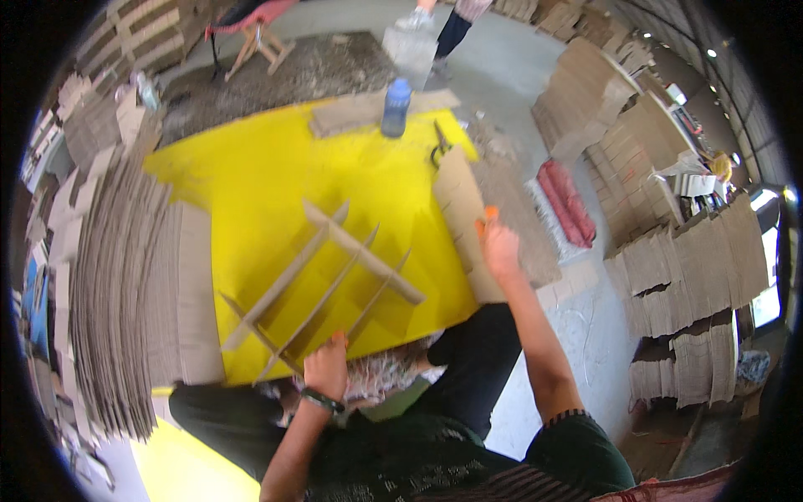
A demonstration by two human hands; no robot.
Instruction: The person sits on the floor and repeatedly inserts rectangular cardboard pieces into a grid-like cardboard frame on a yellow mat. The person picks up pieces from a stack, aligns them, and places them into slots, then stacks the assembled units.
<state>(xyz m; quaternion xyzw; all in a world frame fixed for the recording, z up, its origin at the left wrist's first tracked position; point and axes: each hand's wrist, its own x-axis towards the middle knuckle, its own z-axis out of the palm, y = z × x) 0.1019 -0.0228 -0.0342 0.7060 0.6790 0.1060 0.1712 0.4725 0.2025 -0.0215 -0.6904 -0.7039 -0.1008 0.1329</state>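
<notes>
A cardboard divider grid (323, 301) stands on the yellow tabletop (263, 169), its slotted strips crossing one another. Three long strips run away from me, with a cross strip near each end. My left hand (326, 365) is closed around the grid's near right corner, where that crossing is hidden by the fingers. At the table's right edge, my right hand (500, 248) rests over slotted cardboard strips (461, 194) lying flat; whether it grips one is unclear. Orange finger covers show on both hands.
A tall stack of cardboard sheets (125, 295) borders the table on the left. Toward the far edge are a blue-capped bottle (396, 110), scissors (441, 143) and flat cardboard (342, 116). Cardboard piles (696, 276) and a red bundle (566, 204) lie right. A person's leg (453, 36) shows beyond.
</notes>
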